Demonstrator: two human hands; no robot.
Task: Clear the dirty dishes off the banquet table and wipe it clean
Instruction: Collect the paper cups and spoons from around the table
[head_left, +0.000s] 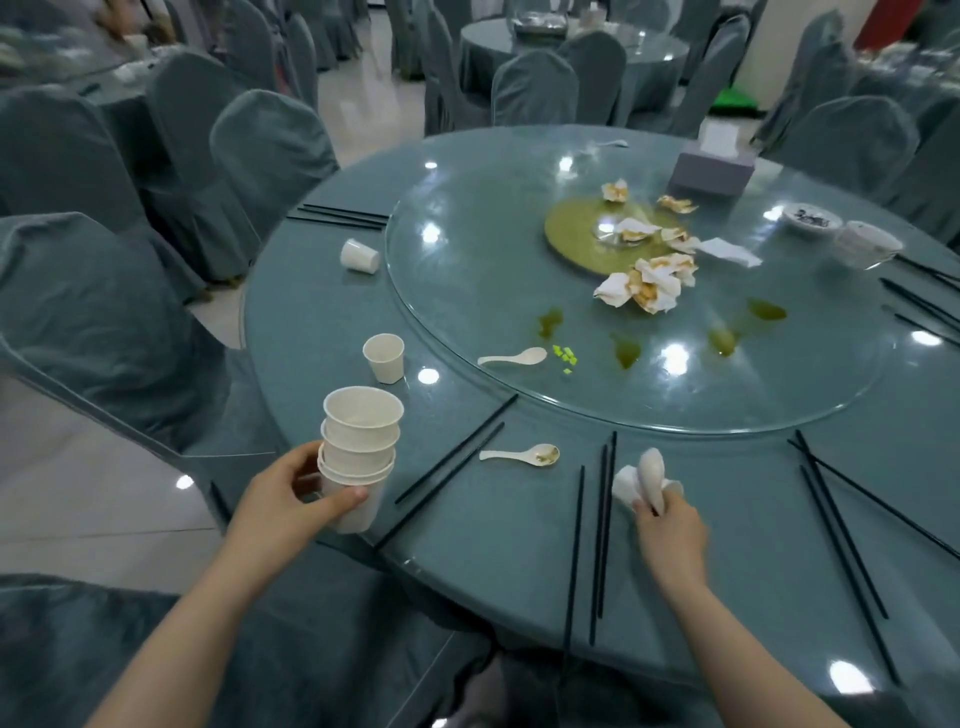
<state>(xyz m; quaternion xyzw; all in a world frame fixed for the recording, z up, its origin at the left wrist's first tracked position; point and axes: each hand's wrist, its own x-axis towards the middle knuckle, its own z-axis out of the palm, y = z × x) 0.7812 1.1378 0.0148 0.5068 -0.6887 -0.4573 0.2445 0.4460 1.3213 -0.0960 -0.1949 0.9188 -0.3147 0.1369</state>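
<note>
Banquet hall, rows of covered chairs (270, 156), more round tables behind. Only one view, head cam, so everything comes from it.

Our table (322, 322) is round, glass over a teal cloth, with a glass turntable (467, 244) in the middle.

Left hand (291, 493) is wrapped round the bottom of a stack of paper cups (358, 452), thumb across the front, held just over the near-left edge. Right hand (670, 525) pinches a white spoon plus crumpled napkin (644, 480) at the near edge; fingers closed on them, bundle at or just above the glass, can't tell which.

Progress, my read: early. Some cups are already stacked, nothing else looks done. Left to clear:
- upright cup (384, 357) near the turntable rim, another cup tipped on its side (359, 255) further left
- dirty spoon (524, 455) between the chopsticks, second spoon (514, 357) on the turntable
- black chopsticks (597, 535) scattered all round the rim
- soiled napkins (644, 283) piled by the yellow centre disc (576, 228)
- small dish (810, 218) and a clear bowl (867, 244) far right
- tissue box (711, 166) at the far side

Wiping not started: green spills (626, 353) and small green bits (566, 356) sit on the turntable. No wiping cloth in view.
</note>
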